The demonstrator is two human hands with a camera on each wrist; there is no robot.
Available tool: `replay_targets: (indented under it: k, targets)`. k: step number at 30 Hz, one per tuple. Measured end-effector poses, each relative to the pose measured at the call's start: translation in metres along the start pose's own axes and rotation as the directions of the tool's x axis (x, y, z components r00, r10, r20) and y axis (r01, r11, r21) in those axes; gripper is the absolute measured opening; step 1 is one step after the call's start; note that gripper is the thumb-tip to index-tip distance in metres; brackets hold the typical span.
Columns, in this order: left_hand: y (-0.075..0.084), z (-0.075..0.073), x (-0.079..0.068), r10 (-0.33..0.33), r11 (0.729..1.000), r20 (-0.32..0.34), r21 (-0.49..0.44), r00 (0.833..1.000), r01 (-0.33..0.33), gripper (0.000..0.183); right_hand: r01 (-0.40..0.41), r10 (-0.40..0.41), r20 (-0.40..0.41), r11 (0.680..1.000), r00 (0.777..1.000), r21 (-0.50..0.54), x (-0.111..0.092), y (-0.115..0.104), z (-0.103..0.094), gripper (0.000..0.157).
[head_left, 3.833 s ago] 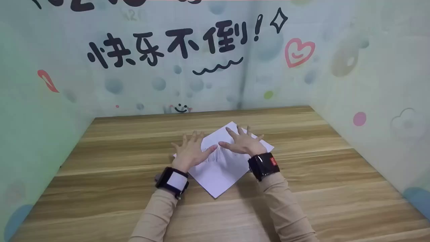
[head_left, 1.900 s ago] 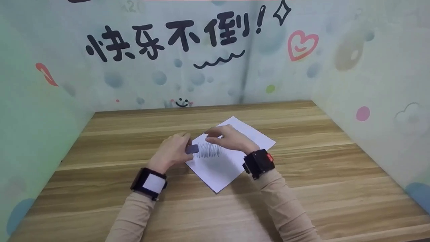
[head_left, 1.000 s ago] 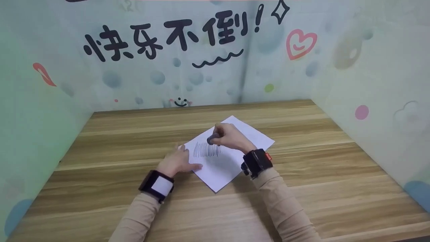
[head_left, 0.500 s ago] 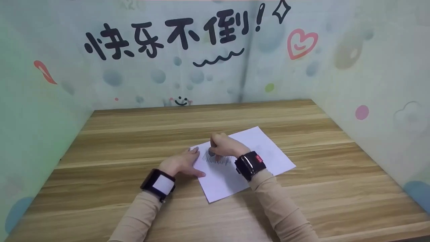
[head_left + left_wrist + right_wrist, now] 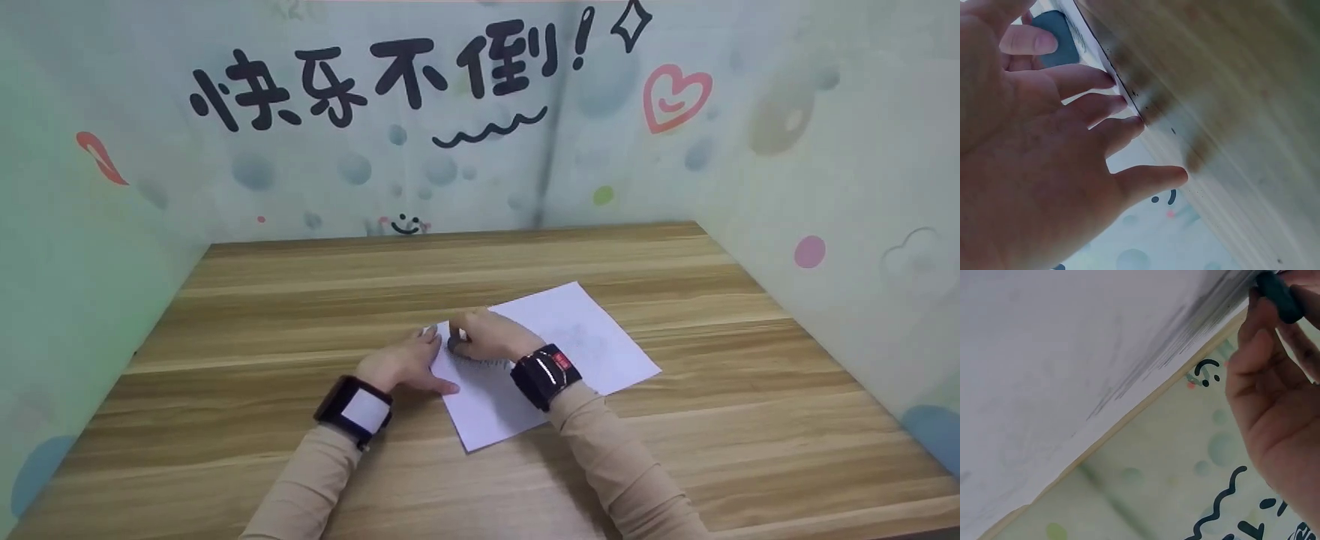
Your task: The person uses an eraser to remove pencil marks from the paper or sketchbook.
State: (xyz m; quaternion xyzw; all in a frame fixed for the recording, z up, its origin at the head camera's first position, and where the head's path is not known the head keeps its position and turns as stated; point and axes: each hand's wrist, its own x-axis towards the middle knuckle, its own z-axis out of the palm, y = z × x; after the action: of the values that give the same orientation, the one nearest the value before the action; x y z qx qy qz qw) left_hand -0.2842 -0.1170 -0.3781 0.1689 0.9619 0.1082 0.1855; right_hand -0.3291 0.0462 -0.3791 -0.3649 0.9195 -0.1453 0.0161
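Note:
A white sheet of paper (image 5: 491,416) lies askew on the wooden table, with a patch of pencil strokes (image 5: 1168,346) near its left side. My right hand (image 5: 491,335) pinches a dark blue-grey eraser (image 5: 1280,298) between thumb and fingers, over the left end of the strokes. The same eraser (image 5: 1061,35) shows in the left wrist view, close by my left hand. My left hand (image 5: 405,367) rests with spread fingers on the left edge of the paper, thumb on the sheet. Part of the scribble is hidden under my right hand.
The wood-grain table (image 5: 300,300) runs back to a printed backdrop (image 5: 337,172) with black lettering, and side panels stand left and right. Faint grey smudges (image 5: 574,337) mark the right part of the paper. Each wrist wears a black strap with a camera.
My left hand uncovered the eraser, and my right hand took it. The paper has turned and shifted right. Lately my right hand has slid left over the strokes, while my left stayed put.

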Motion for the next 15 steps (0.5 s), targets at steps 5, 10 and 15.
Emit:
replay_targets:
  k: [5, 10, 15]
  targets:
    - [0.0007, -0.0010, -0.0011, -0.002, 1.000, -0.003, -0.011, 1.000, 0.002, 0.094, 0.030, -0.031, -0.031, 0.998, 0.999, -0.048, 0.0022, -0.0017, 0.0015, 0.011]
    - [0.0021, -0.0010, -0.0010, -0.009, 1.000, 0.004, -0.015, 1.000, 0.009, 0.094, 0.011, -0.010, -0.018, 1.000, 1.000, 0.020, 0.0033, -0.0035, -0.0007, 0.011]
    - [0.0032, -0.0005, -0.0017, -0.023, 1.000, 0.007, -0.007, 1.000, 0.024, 0.094, 0.009, -0.009, 0.000, 0.999, 1.000, 0.051, 0.0045, -0.0051, -0.0023, 0.011]
